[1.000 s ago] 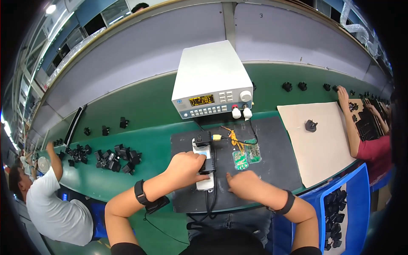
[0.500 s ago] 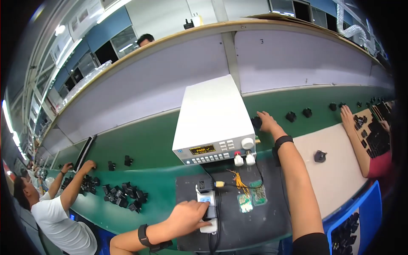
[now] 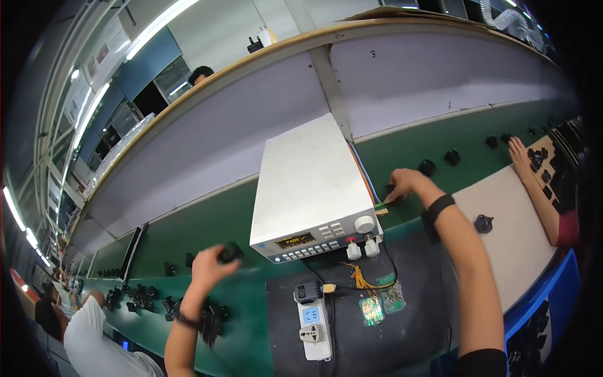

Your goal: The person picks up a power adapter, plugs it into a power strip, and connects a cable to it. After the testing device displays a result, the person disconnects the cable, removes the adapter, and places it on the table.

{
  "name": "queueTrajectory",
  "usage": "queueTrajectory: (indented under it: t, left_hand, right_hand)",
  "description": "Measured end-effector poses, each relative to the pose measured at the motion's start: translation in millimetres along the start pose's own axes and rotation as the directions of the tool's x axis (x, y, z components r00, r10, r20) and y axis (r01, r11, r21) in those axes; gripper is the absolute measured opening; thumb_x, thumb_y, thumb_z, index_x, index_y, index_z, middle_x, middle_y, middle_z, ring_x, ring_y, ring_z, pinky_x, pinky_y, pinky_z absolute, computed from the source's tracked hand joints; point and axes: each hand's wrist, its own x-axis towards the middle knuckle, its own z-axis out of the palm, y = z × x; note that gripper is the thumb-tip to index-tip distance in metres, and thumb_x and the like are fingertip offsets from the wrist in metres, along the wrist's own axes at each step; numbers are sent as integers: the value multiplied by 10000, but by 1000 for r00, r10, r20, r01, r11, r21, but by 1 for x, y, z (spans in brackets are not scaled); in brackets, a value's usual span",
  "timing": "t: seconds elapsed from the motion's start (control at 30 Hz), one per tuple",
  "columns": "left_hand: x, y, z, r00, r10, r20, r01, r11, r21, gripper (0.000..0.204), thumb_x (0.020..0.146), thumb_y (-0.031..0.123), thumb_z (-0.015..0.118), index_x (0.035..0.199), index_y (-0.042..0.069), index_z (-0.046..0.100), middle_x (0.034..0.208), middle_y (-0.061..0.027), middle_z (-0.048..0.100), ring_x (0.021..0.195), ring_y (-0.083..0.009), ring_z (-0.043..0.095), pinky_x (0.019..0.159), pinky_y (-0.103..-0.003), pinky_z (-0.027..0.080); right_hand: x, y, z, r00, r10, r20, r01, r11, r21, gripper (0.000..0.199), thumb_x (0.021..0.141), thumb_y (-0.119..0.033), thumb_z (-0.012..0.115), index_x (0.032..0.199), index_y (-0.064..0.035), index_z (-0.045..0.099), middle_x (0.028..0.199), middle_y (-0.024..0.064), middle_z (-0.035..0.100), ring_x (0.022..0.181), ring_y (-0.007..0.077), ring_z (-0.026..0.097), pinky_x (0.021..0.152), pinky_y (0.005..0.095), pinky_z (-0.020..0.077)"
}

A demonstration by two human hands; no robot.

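My left hand [image 3: 210, 270] is raised over the green bench at left, fingers closed on a black plug adapter [image 3: 230, 252]. Behind it, partly covered by my forearm, lies a pile of black adapters [image 3: 215, 319]. Beside the tester's right side, my right hand [image 3: 407, 181] reaches down with its fingers round a black adapter [image 3: 391, 188], mostly hidden by them. A white power strip [image 3: 318, 347] rests on the dark mat. One black adapter [image 3: 308, 291] sits at its upper end, with a cable plugged in; the lower socket [image 3: 309, 333] is bare.
The white tester [image 3: 314, 169] with a lit display stands mid-bench. Two circuit boards [image 3: 392, 296] with yellow wires lie on the mat. More adapters [image 3: 452, 157] line the bench at right. A co-worker's hand [image 3: 519, 154] is far right, above a blue bin [image 3: 546, 301].
My left hand has left the power strip and moved up and left, taking a black adapter out of its lower socket. The right hand stays beside the tester. The view has tilted.
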Motion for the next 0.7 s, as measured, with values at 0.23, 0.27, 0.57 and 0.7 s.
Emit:
queueTrajectory:
  t: [0.23, 0.27, 0.57, 0.7]
  left_hand:
    - [33, -137, 120, 987, -132, 92, 137, 989, -55, 523, 633, 349, 790, 1027, 35, 653, 978, -177, 661, 876, -333, 635, 728, -389, 505]
    - [30, -119, 106, 997, -6, -83, 6, 1000, 4, 492, 657, 313, 782, 1040, 36, 645, 1005, -166, 655, 889, -331, 630, 737, -383, 502]
    - [-86, 139, -33, 820, 566, -84, -491, 622, -611, 644, 627, 173, 821, 1205, 48, 566, 1222, -120, 587, 1108, -294, 567, 926, -364, 454]
    - [-94, 124, -23, 933, 355, 64, -185, 623, -760, 501, 651, 92, 789, 1123, 51, 625, 1103, -101, 652, 989, -228, 636, 867, -311, 485]
  right_hand:
    - [-181, -60, -41, 757, -366, 541, 128, 895, 427, 576, 772, -329, 746, 1188, 21, 557, 936, 107, 661, 688, 160, 655, 628, 276, 524]
    - [-191, -63, -23, 657, -515, 550, 121, 792, 598, 500, 823, -267, 708, 1205, 15, 552, 970, 96, 650, 728, 137, 642, 645, 271, 522]
    - [-229, -161, 115, 719, -689, 88, -107, 15, 994, 465, 934, -260, 573, 1317, -26, 448, 1128, 51, 580, 905, 106, 567, 739, 251, 488]
    - [-231, -174, 111, 750, -654, 97, -92, 42, 995, 371, 942, -327, 548, 1170, -35, 561, 993, 12, 613, 842, 103, 572, 706, 243, 474]
